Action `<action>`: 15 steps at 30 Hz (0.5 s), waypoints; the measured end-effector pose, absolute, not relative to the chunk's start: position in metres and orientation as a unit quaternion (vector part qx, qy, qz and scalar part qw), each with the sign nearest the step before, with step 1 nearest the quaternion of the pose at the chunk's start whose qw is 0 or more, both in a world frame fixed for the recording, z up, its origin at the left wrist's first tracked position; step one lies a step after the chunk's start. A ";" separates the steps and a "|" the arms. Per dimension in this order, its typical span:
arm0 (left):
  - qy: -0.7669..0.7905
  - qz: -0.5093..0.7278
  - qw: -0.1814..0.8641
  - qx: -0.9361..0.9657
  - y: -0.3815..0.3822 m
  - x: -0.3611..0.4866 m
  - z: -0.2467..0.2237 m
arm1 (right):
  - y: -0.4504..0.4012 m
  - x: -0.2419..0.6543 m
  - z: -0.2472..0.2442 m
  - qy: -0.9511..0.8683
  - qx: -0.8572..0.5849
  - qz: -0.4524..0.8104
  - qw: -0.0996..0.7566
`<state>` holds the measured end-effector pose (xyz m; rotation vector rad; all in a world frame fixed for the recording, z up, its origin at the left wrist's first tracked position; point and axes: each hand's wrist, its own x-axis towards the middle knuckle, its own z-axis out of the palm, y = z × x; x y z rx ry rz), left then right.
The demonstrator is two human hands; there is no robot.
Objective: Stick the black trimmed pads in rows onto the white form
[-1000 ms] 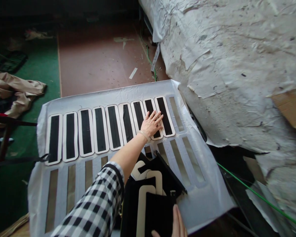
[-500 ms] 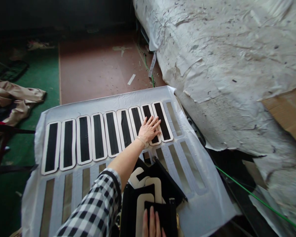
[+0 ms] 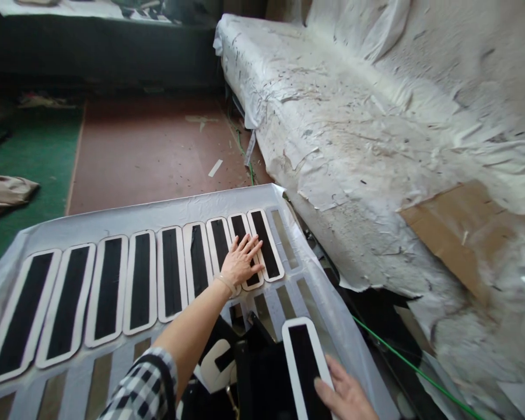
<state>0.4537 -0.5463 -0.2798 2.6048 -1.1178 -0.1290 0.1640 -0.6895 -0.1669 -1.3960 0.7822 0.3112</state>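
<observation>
Panel row (image 3: 140, 281): nine, pale-rimmed, dark-centred, laid side by side on the whitish sheet (image 3: 114, 223).
Left hand (image 3: 241, 263): fingers spread wide, palm down on the row's right end.
Loose panel (image 3: 305, 356): upper end tilted left, near the row.
Right hand (image 3: 345, 392): grips loose panel's right edge.
</observation>
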 end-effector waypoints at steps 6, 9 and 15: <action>-0.390 -0.053 0.146 0.907 -0.548 0.454 -0.279 | -0.694 0.229 -0.211 0.403 -0.754 0.132 0.502; -0.390 -0.059 0.145 0.907 -0.548 0.455 -0.279 | -0.673 0.214 -0.230 0.400 -0.850 0.131 0.317; -0.389 -0.065 0.148 0.907 -0.549 0.456 -0.279 | -0.643 0.178 -0.272 0.361 -0.916 0.044 0.171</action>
